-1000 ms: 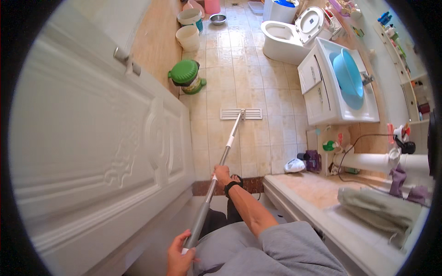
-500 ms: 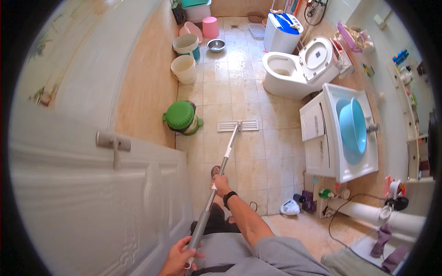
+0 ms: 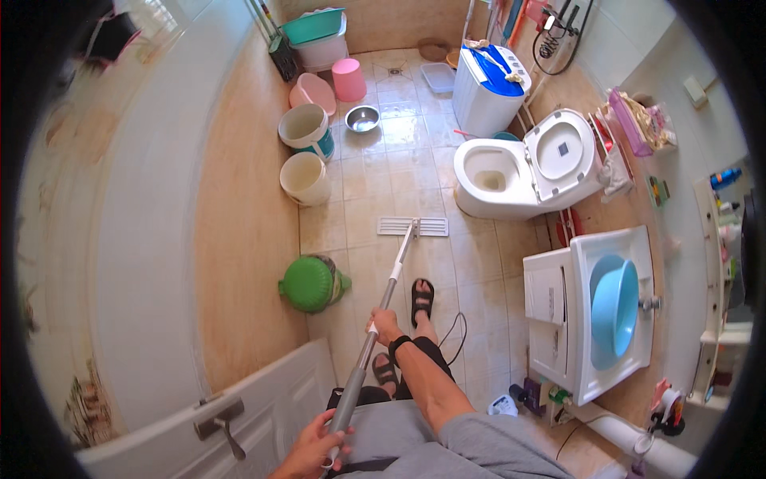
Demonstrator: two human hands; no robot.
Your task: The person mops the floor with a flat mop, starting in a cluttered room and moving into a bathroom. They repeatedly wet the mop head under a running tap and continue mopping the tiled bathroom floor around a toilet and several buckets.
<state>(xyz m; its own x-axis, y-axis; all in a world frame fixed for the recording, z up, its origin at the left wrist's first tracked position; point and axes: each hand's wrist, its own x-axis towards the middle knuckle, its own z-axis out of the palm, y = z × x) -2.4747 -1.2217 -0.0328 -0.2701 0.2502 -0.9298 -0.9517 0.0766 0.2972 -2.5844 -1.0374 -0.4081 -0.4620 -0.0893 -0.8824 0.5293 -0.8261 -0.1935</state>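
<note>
Both hands are on the mop handle (image 3: 381,313), a long grey pole running from the near edge out to the far middle of the floor. The left hand (image 3: 313,449) is wrapped around the near end, down by the lap, fingers curled tight on the pole. The right hand (image 3: 384,323), with a dark band at its wrist, is closed around the shaft farther up. Out at the far end the flat white mop head (image 3: 412,227) lies on the tiled floor (image 3: 371,180), just near of the toilet (image 3: 511,172), whose lid stands open.

To the left of the pole sits a green lidded bucket (image 3: 309,283) against the wall. Farther off on the left stand a cream bucket (image 3: 305,177) and a teal-banded bucket (image 3: 304,128), with a steel bowl (image 3: 362,118) just beyond and a pink bucket (image 3: 349,78) past that.

On the right a white sink cabinet (image 3: 558,319) carries a light blue basin (image 3: 616,299). Two sandalled feet show beside the pole, one foot (image 3: 421,297) right of it; the other is partly hidden, so its placing is hard to judge. A white door (image 3: 263,399) edges in at near left.
</note>
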